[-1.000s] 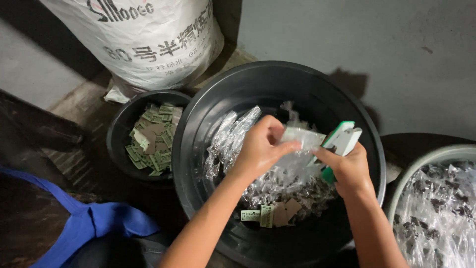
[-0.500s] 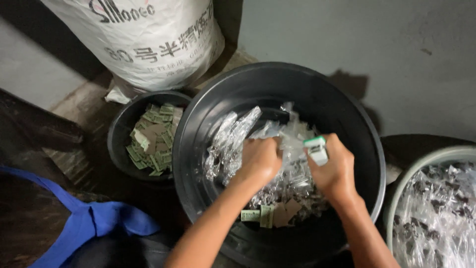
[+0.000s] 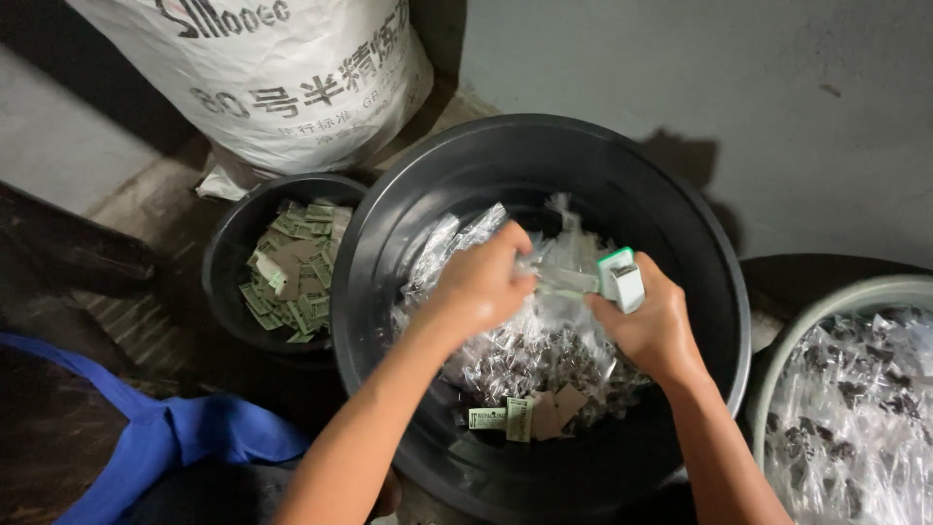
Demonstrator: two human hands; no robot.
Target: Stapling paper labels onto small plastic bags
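Both my hands work over a large black basin [image 3: 408,194] holding a heap of clear plastic packets [image 3: 530,355] with small dark pieces inside. My left hand [image 3: 476,287] pinches the end of one clear packet [image 3: 564,280]. My right hand [image 3: 653,326] grips a small white and green tool [image 3: 620,277] pressed against the same packet. A few green and brown paper labels [image 3: 520,418] lie at the heap's near edge.
A smaller black tub [image 3: 225,282] at left holds several green paper labels [image 3: 296,272]. A big white woven sack [image 3: 262,78] stands behind it. A pale basin [image 3: 812,326] at right is full of clear packets [image 3: 855,408]. Blue cloth [image 3: 165,442] lies at lower left.
My hands came down from above the heap, bringing the tool and packet together, and have since risen a little and drawn slightly apart.
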